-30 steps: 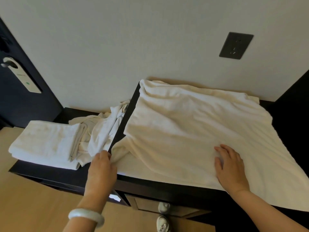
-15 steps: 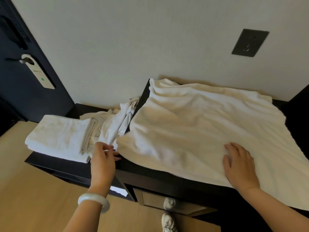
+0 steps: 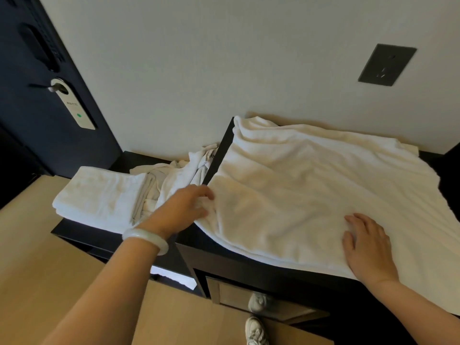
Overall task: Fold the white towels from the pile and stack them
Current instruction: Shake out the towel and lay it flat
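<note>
a person's right hand lies flat, fingers straight, pressing the near edge of the spread towel that covers the higher top of a dark cabinet. well apart from it, the left hand, a pale bangle at its wrist, appears to pinch the towel's bunched left corner, though blur softens the fingers. on the lower top sit a folded stack and, touching it, a crumpled pile.

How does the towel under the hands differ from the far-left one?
The spread towel lies open on the higher top; the folded towel is a compact rectangle on the lower shelf. The left hand and right hand touch the spread towel, neither the folded towel. Both are white.
</note>
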`<state>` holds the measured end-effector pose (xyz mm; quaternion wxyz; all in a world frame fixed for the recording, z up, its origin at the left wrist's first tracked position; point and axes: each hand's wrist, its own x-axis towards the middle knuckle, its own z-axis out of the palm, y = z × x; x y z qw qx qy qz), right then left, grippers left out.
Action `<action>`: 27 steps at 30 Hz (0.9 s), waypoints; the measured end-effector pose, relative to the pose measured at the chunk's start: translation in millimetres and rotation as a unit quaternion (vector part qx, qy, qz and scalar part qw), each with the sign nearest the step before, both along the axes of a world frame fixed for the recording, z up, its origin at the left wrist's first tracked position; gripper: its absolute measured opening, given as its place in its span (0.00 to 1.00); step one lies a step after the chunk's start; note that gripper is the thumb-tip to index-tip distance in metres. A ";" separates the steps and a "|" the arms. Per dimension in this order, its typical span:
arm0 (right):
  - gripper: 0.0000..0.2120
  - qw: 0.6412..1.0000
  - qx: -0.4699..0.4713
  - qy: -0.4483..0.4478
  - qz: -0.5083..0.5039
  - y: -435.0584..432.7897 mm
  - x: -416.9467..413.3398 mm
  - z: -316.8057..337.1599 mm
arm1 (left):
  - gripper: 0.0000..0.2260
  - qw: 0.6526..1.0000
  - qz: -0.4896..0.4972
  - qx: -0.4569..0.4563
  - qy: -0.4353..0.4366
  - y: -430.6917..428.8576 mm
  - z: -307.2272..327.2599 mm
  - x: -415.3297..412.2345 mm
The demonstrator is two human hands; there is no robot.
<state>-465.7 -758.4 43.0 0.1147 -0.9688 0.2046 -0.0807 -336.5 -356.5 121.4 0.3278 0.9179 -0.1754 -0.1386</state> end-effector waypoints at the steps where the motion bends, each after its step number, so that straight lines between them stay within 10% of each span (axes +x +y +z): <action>1: 0.19 1.000 0.000 -0.001 0.001 -0.1 -0.3 -0.1 | 0.13 0.999 0.025 -0.038 -0.003 11.5 7.7 0.4; 15: 0.19 1.000 0.005 0.009 0.001 0.4 -0.6 2.1 | 0.11 0.959 0.250 -0.097 -0.094 53.8 -51.7 -54.6; 22: 0.19 1.000 -0.009 0.020 0.005 -0.1 1.1 -1.1 | 0.19 0.882 0.358 -0.287 0.108 39.3 -64.7 -75.8; 27: 0.19 0.999 -0.028 0.020 0.002 1.4 2.6 -3.4 | 0.22 0.911 0.333 -0.241 0.026 47.6 -45.9 -66.9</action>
